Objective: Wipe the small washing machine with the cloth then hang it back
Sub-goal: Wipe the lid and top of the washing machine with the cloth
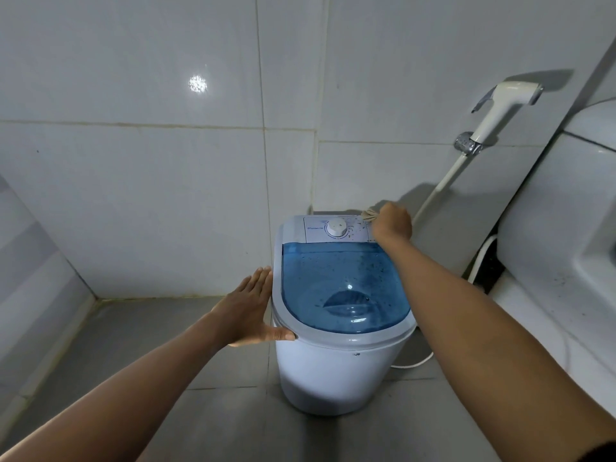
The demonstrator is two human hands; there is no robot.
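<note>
We stand in a grey tiled corner, a bidet sprayer (493,110) on the right wall. The small washing machine (340,311) sits on the floor against the back wall, blue lid (343,285) shut. Our left hand (250,311) lies flat and open against its left rim. Our right hand (391,223) is closed on the cloth (368,215), at the control panel's far right corner beside the dial (336,227).

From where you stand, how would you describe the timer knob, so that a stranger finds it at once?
Find the small washing machine standing on the floor in the tiled corner. Behind its blue see-through lid lies a pale control panel. The knob is the round white dial in the middle of it, left of the right hand with the cloth.
</note>
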